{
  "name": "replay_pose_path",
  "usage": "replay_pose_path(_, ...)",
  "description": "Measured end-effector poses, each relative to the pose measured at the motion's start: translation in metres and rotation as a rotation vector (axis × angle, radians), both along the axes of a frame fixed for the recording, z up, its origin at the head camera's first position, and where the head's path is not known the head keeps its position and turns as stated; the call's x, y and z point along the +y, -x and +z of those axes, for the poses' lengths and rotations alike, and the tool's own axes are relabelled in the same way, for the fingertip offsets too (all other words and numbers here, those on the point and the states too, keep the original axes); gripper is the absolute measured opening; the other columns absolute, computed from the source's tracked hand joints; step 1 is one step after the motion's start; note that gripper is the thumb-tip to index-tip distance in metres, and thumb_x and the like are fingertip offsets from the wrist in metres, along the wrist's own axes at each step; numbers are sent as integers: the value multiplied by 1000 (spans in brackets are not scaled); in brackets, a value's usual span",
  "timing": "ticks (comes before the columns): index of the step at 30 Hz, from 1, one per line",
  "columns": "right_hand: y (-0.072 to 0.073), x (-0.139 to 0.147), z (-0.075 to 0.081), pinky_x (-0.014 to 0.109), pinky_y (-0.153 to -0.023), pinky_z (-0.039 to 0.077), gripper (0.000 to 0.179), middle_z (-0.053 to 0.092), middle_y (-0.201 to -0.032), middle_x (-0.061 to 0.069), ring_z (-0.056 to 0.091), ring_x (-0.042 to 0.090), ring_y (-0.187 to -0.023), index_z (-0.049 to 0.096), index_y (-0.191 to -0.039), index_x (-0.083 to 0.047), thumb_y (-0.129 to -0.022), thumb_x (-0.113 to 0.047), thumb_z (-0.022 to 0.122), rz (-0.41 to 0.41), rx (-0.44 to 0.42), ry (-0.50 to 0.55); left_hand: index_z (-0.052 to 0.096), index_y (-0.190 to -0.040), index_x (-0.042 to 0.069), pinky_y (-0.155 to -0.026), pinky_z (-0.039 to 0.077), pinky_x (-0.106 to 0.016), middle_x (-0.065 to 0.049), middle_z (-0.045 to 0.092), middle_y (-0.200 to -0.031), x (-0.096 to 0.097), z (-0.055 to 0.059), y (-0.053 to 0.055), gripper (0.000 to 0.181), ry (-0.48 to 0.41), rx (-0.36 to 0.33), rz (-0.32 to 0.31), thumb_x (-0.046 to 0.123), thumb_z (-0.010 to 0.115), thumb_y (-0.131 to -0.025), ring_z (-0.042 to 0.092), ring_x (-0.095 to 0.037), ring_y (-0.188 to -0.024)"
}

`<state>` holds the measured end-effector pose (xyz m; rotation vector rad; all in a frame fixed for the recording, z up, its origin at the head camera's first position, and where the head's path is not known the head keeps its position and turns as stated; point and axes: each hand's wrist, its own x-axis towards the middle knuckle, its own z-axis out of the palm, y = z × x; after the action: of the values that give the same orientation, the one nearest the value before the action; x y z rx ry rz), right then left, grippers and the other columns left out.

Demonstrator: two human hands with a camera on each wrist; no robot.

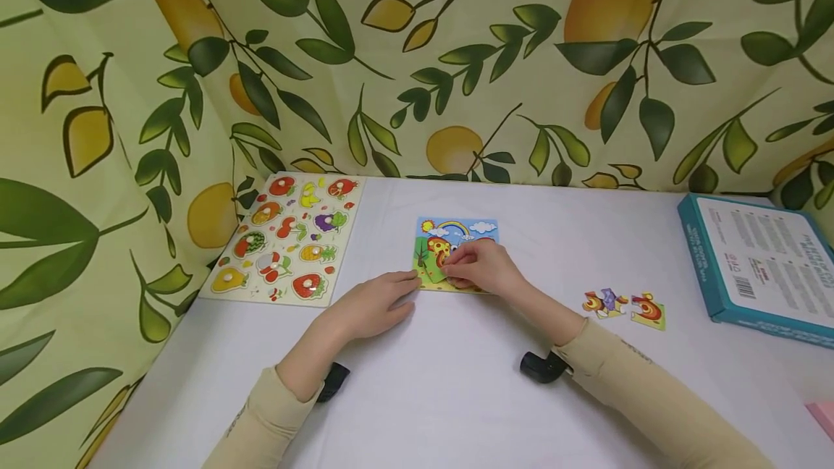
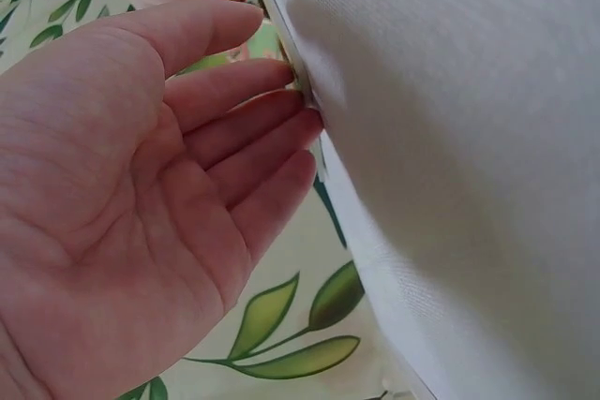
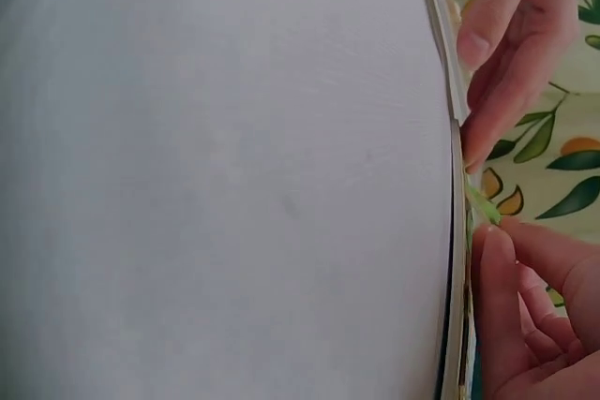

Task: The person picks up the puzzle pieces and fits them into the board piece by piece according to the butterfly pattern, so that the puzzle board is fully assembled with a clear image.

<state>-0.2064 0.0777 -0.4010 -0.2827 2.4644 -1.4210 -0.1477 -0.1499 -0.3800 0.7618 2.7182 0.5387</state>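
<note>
A small picture puzzle (image 1: 426,281) lies on the white table, printed with a sun, rainbow, cloud, tree and a red-and-yellow cartoon animal. My right hand (image 1: 485,266) is over its right half and covers part of the picture. Between thumb and index finger it pinches a green puzzle piece (image 3: 483,203), tilted at the puzzle's surface. At the puzzle's left edge rests my left hand (image 1: 378,304), fingers extended and fingertips touching the border. The palm of that hand (image 2: 159,175) holds nothing. Two loose puzzle pieces (image 1: 604,302) (image 1: 648,310) lie to the right of my right forearm.
A fruit peg board (image 1: 332,266) with several knobbed fruit shapes lies at the back left. On the right is a teal box (image 1: 769,266) with printed text. Fruit-and-leaf patterned cloth (image 1: 391,93) hangs behind the table. A pink edge (image 1: 822,418) shows at lower right.
</note>
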Motion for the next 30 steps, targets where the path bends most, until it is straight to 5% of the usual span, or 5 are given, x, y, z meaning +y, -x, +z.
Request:
replay_pose_path(8, 2, -6, -2, 26, -54, 43, 16, 63, -63, -6, 55, 12, -66, 75, -76, -12, -81, -27, 80, 50, 234, -167, 48, -145, 7, -111, 33, -37, -5, 45, -149, -1, -1, 2, 48, -39, -21, -6, 24, 55, -100, 39, -18, -138)
replay_pose_path(22, 0, -16, 5, 26, -56, 42, 19, 63, -60, -10, 54, 12, -72, 77, -72, -15, -81, -32, 80, 72, 265, -312, 49, -143, 6, -109, 36, -41, -9, 43, -150, -2, 1, 0, 45, -53, -2, -40, 20, 55, -100, 41, -25, -136)
replay_pose_path(30, -1, -18, 6, 24, -56, 44, 15, 63, -64, -10, 55, 9, -65, 74, -73, -13, -84, -23, 78, 177, 388, -329, 56, -138, 5, -107, 39, -43, -13, 47, -146, 0, 0, 0, 41, -18, 67, -52, 18, 57, -99, 45, -28, -134)
